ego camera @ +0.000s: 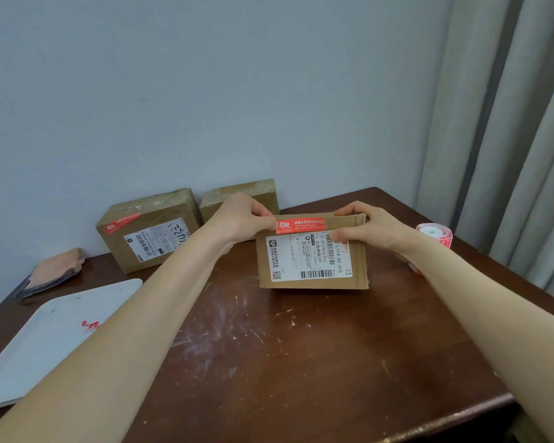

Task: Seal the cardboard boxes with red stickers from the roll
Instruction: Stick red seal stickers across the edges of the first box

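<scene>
One far-left brown cardboard box [147, 231] already wears a red sticker [122, 222]; the far middle box [263, 193] is unclear. On the near labelled box [311, 263], the left hand [240, 220] pinches a red rectangular sticker [301, 226], and the right hand [370, 230] grips the far edge. The red-and-white roll [434, 233] lies far right.

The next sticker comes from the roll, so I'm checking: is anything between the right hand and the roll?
Nothing visible. The right hand grips the box; the roll sits on the table just to that hand's right, partly hidden behind the wrist.
</scene>
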`<action>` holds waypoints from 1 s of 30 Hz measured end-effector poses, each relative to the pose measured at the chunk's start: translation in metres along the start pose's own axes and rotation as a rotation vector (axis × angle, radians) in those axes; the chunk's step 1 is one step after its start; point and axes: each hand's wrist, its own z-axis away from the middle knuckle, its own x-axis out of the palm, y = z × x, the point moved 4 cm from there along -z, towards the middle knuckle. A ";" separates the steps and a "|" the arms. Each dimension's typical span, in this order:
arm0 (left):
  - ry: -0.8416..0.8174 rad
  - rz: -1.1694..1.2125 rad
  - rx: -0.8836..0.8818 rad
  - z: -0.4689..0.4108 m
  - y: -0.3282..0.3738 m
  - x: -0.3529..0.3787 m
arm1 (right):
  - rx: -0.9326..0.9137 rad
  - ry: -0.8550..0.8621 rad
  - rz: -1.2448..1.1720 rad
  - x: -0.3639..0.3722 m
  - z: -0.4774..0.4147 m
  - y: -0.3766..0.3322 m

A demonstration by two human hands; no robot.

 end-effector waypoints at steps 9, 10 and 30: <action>-0.008 0.063 -0.028 0.001 -0.003 -0.002 | -0.012 -0.001 0.018 -0.003 0.001 0.001; -0.004 0.078 -0.029 0.001 -0.003 -0.001 | -0.022 0.001 0.024 -0.004 0.002 0.001; 0.156 0.044 0.025 0.000 0.025 0.012 | -0.243 0.206 0.135 -0.017 0.043 -0.044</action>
